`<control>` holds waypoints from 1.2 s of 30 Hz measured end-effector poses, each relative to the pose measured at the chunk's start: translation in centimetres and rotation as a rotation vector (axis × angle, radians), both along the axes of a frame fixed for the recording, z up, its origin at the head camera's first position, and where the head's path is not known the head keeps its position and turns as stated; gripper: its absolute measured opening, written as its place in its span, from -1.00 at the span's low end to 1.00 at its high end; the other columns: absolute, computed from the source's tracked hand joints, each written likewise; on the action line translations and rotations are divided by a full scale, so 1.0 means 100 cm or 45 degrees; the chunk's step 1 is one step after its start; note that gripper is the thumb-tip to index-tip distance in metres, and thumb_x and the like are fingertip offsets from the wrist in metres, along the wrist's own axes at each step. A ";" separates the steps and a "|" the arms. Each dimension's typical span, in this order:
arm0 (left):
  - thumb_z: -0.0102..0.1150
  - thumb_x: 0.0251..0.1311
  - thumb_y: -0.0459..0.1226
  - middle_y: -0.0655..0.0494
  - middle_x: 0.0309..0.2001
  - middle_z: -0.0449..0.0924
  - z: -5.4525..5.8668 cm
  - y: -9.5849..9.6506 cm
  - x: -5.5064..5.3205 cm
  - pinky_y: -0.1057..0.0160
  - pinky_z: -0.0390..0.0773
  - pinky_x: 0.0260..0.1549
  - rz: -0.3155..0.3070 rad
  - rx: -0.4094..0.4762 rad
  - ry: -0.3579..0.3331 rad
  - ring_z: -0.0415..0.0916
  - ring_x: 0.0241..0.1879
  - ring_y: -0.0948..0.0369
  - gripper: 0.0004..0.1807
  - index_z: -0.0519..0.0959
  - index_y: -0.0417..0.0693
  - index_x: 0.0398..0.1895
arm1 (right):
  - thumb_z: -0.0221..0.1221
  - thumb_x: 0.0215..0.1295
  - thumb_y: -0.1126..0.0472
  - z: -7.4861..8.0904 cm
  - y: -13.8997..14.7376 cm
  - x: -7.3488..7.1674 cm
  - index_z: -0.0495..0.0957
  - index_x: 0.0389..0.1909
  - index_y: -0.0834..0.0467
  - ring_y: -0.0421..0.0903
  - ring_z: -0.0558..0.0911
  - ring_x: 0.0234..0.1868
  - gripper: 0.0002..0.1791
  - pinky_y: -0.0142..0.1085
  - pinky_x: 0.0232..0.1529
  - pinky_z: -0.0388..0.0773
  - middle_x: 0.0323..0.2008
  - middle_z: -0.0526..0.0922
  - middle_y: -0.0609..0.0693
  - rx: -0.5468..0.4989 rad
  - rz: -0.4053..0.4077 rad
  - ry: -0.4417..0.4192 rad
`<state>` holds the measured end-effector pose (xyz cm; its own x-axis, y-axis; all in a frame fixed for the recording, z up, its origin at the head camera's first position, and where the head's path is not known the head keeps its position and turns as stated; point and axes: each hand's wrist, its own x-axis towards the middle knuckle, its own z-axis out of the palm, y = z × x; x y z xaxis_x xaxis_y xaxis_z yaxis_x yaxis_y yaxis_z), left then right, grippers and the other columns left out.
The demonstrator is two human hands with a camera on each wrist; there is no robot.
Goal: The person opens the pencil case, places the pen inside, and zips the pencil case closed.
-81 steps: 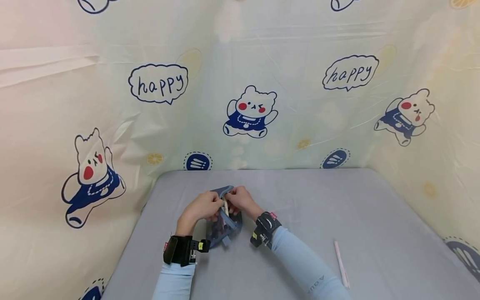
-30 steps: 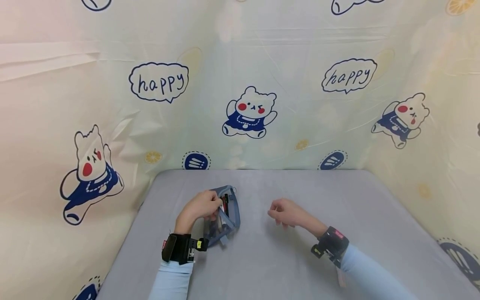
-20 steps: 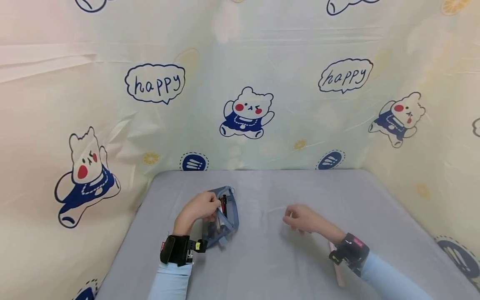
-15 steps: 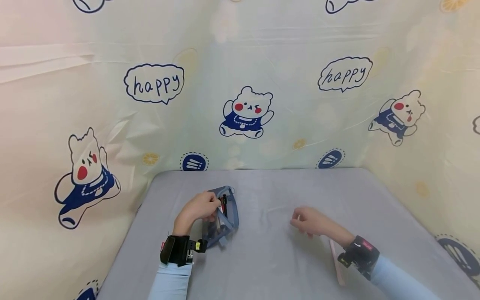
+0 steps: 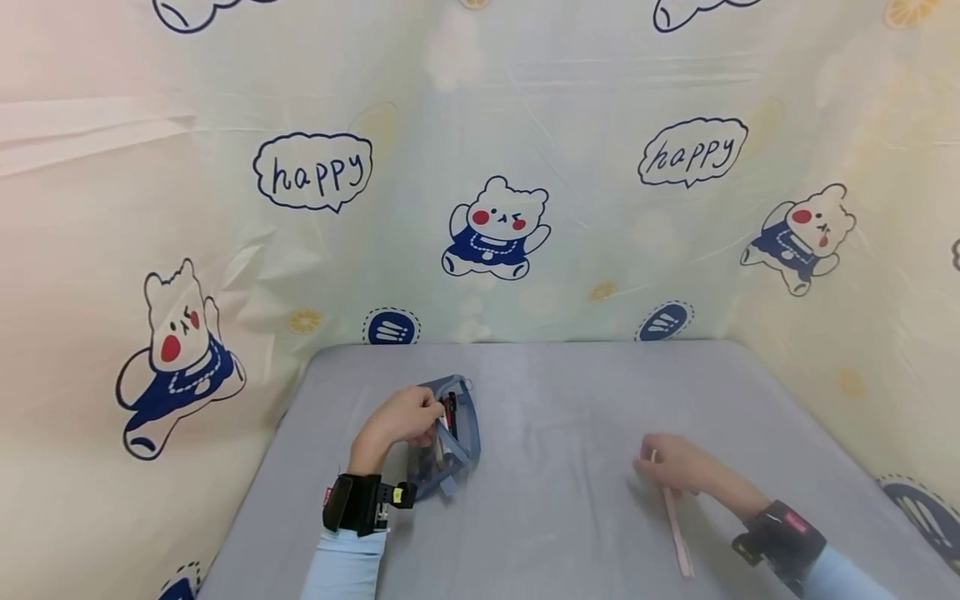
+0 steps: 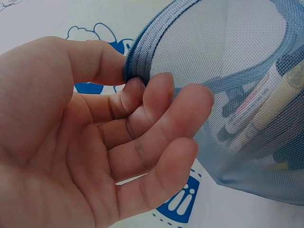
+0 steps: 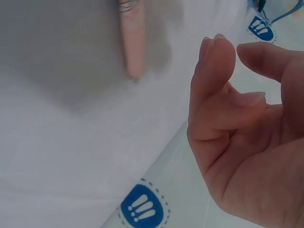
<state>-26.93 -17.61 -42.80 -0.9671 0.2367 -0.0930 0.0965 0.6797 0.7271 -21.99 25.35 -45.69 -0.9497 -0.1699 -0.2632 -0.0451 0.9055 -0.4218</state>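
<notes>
The left hand [image 5: 401,417] pinches the zipped edge of a blue mesh pencil case [image 5: 469,429] between thumb and index finger. In the left wrist view the other fingers lie loosely bent beside the mesh [image 6: 204,42]. Several pens and markers [image 6: 259,102] are inside the case, whose mouth gapes. Over at the right, the right hand [image 5: 678,462] hovers above the far end of a slim pale pink pen [image 5: 678,537] that lies on the table. The right wrist view has thumb and index finger slightly apart with nothing between them, and the pink pen [image 7: 134,42] away from them.
Grey cloth covers the table [image 5: 555,533]. Behind it and along both sides hangs a curtain [image 5: 585,200] printed with bears and the word "happy". A small fabric tab [image 5: 448,486] sticks out from the case's near end.
From the mouth of the pencil case, the right hand has moved right and toward the person, coming over the pink pen. The left hand keeps its pinch on the case's edge.
</notes>
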 end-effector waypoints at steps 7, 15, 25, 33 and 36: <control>-0.02 0.34 -0.25 0.03 -0.53 0.57 0.004 -0.001 0.001 0.27 0.49 -0.60 -0.003 -0.004 -0.012 0.59 -0.59 0.14 -0.76 0.41 -0.09 -0.51 | 0.14 0.34 0.03 -0.002 0.012 0.012 0.55 -0.28 0.15 -0.11 0.53 -0.68 -0.76 -0.33 -0.65 0.43 -0.63 0.54 -0.02 0.109 -0.068 -0.059; -0.02 0.33 -0.27 0.03 -0.54 0.56 0.003 0.001 0.003 0.28 0.48 -0.61 -0.015 0.005 0.000 0.58 -0.60 0.14 -0.77 0.41 -0.10 -0.52 | 0.15 0.32 0.03 -0.016 0.014 0.019 0.54 -0.38 0.12 -0.11 0.53 -0.64 -0.77 -0.31 -0.62 0.44 -0.62 0.54 -0.01 0.130 -0.125 -0.109; -0.03 0.33 -0.25 0.02 -0.52 0.57 0.002 0.003 0.000 0.27 0.51 -0.59 -0.014 -0.002 -0.020 0.59 -0.59 0.15 -0.78 0.43 -0.10 -0.50 | 0.18 0.26 0.11 -0.022 0.016 0.026 0.47 -0.44 0.11 -0.11 0.50 -0.68 -0.83 -0.39 -0.70 0.36 -0.65 0.51 0.00 0.068 -0.157 -0.052; -0.07 0.35 -0.27 0.01 -0.50 0.57 0.002 0.002 -0.003 0.24 0.55 -0.55 -0.027 -0.015 -0.016 0.59 -0.58 0.16 -0.78 0.44 -0.12 -0.47 | 0.15 0.29 0.12 -0.021 0.019 0.030 0.50 -0.42 0.14 -0.16 0.46 -0.70 -0.82 -0.41 -0.69 0.34 -0.69 0.50 -0.01 0.105 -0.168 -0.067; -0.06 0.34 -0.28 0.02 -0.51 0.57 0.001 0.002 -0.002 0.26 0.53 -0.57 -0.033 -0.028 -0.005 0.57 -0.59 0.17 -0.78 0.45 -0.12 -0.48 | 0.14 0.30 0.13 -0.023 0.019 0.030 0.52 -0.40 0.16 -0.15 0.47 -0.69 -0.82 -0.41 -0.68 0.37 -0.66 0.50 -0.01 0.108 -0.175 -0.068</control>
